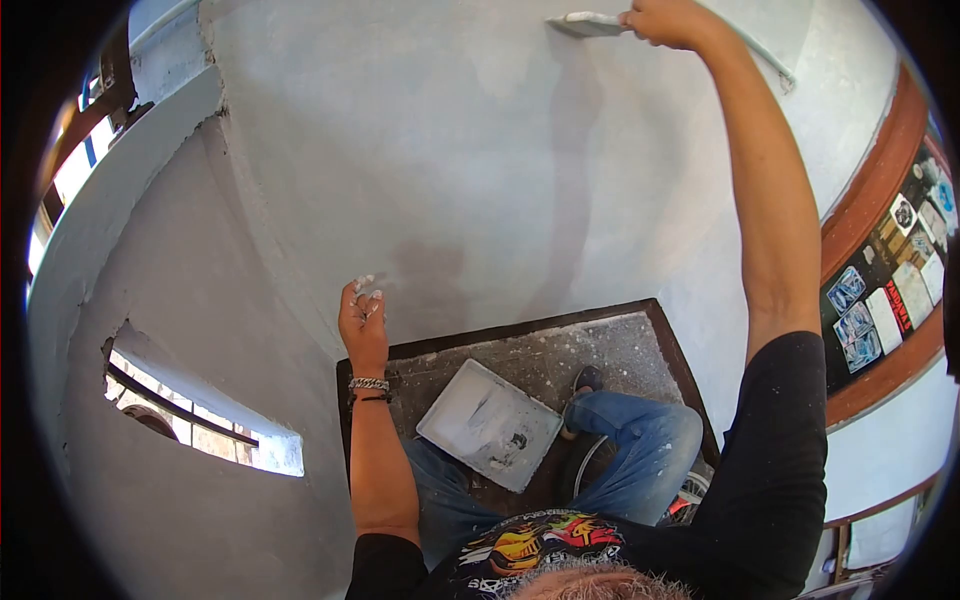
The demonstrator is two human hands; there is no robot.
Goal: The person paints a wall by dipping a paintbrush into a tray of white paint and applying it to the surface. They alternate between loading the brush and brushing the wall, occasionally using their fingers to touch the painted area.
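Nearest to you, at about 6 o'clock in the view, a flat grey tray [489, 423] lies tilted over your knees, with smears of white plaster on it. It is well apart from both hands.

A little farther, at about 8 o'clock from the centre, your left hand [362, 312] is raised beside the wall [420, 140]. Its fingers are loosely curled and white with plaster at the tips, and I see nothing held in them. If the fingertips touch the wall or only come near it, I cannot tell.

Farthest, at about 1 o'clock, your right hand [668, 20] is stretched high and closed around the handle of a trowel [588, 24]. The blade points to 9 o'clock from the hand, its long axis nearly level, and it lies against the wall. So the right hand is the one on the tool; the left is far below it.

The top edge of the view cuts off the upper side of the right hand, and the handle is hidden inside the grip.
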